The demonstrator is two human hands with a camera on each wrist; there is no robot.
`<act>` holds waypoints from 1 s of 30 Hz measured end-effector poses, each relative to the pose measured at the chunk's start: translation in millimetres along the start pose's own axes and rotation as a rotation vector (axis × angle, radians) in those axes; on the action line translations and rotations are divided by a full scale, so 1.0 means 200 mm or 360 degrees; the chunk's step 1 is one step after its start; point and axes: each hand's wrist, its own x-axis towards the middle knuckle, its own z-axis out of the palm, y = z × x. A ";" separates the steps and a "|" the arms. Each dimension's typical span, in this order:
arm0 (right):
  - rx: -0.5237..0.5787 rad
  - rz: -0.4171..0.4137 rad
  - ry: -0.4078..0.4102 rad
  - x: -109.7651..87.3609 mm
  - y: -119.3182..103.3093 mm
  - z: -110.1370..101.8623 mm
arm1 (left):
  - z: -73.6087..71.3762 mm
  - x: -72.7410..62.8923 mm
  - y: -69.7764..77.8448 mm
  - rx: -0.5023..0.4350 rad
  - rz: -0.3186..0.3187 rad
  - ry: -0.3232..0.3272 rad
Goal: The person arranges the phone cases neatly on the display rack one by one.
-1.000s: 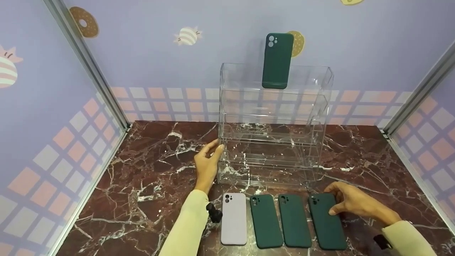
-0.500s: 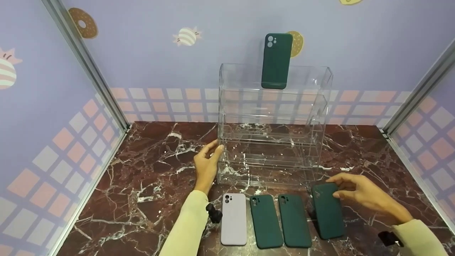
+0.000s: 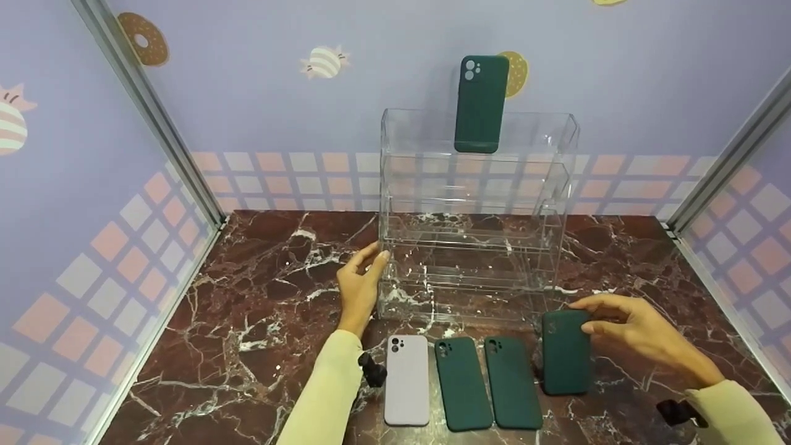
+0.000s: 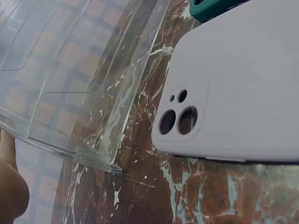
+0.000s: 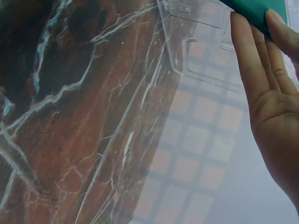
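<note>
My right hand (image 3: 636, 324) pinches a dark green phone case (image 3: 565, 355) by its upper right edge, thumb in front. The case is raised off the table, camera cutouts at the top. In the right wrist view only part of this green case (image 5: 261, 14) shows. My left hand (image 3: 361, 284) touches the left side of a clear tiered display rack (image 3: 469, 164). A lilac phone case (image 3: 406, 380) and two green phone cases (image 3: 463, 383) lie in a row before the rack. Another green phone case (image 3: 482, 105) stands upright in the rack's top tier.
The rack stands on a dark red marbled table (image 3: 266, 346). Behind it is a patterned wall (image 3: 272, 93), with side walls and metal corner posts at left and right. A small black device (image 3: 372, 371) sits on the left wrist.
My right hand has lifted the rightmost green phone case from the table and brought it more upright, slightly toward the rack. The left hand stays at the rack.
</note>
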 end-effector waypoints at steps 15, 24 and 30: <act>0.0138 -0.0021 0.0227 0.12 -0.18 -0.05 | 0.00 0.00 0.00 -0.0007 0.0009 -0.0003; -0.0017 -0.0158 0.0394 0.27 -0.27 -0.08 | 0.00 0.01 0.00 -0.0025 0.0012 0.0013; -0.0030 -0.0155 0.0464 0.35 -0.33 -0.10 | 0.00 0.00 -0.01 -0.0040 0.0031 0.0002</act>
